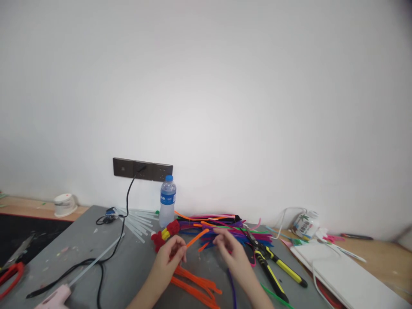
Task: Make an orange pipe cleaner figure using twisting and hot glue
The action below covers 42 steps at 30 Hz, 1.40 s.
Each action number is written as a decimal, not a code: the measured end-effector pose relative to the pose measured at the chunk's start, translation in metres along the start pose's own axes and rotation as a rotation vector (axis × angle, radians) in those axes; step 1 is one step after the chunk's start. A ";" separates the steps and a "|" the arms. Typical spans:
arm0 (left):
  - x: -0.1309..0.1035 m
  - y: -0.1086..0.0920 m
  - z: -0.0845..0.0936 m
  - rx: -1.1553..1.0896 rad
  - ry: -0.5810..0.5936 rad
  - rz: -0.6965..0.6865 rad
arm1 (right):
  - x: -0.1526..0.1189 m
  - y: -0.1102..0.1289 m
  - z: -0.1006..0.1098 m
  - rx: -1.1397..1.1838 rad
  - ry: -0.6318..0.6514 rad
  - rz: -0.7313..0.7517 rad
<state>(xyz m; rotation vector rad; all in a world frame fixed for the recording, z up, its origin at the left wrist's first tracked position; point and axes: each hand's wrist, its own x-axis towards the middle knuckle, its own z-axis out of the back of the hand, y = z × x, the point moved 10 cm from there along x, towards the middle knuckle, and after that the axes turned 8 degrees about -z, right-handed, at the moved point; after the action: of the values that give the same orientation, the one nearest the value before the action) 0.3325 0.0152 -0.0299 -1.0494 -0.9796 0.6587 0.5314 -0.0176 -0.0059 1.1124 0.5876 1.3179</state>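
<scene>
Grey, scuffed tabletop [83, 236] is spread below the wall, its near part occupied by a loose bunch of orange fuzzy stems [196, 283] and, towards the left edge, by a pink glue gun [54, 298]. Just beyond the bunch, a single orange stem [198, 238] is pinched between the thumb and fingers of the left hand [170, 253], its free end angled up to the right. The right hand [232, 253] is poised near that tip, its fingers loosely bent and parted, with nothing seen to be held. For clean handling, the stem is probably best gripped close to wherever it is to be bent, and turned with light, even pressure so that the fuzz is not flattened.

Beside the left hand, a red and yellow fuzzy piece [158, 242] is seen; to the right of the right hand, pliers with black and yellow handles [268, 272] are laid. Farther back, a heap of many-coloured stems [222, 220] is piled, and a water bottle [168, 201] is stood upright beside it. Behind everything, a plain white wall [206, 98] is broken only by a dark socket strip [143, 169], into which a black cord [128, 197] appears to be plugged.
</scene>
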 end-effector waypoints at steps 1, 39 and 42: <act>0.000 0.005 0.000 -0.070 -0.025 0.027 | -0.005 0.005 -0.017 0.022 0.081 -0.003; -0.007 0.010 -0.019 -0.441 -0.019 0.230 | -0.015 0.028 -0.059 0.540 0.143 -0.020; -0.008 0.014 -0.013 -0.488 -0.088 0.247 | -0.015 0.030 -0.058 0.522 0.137 0.018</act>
<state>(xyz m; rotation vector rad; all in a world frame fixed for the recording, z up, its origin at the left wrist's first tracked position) 0.3409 0.0083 -0.0477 -1.6004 -1.1275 0.6870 0.4641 -0.0183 -0.0066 1.4545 1.0657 1.2974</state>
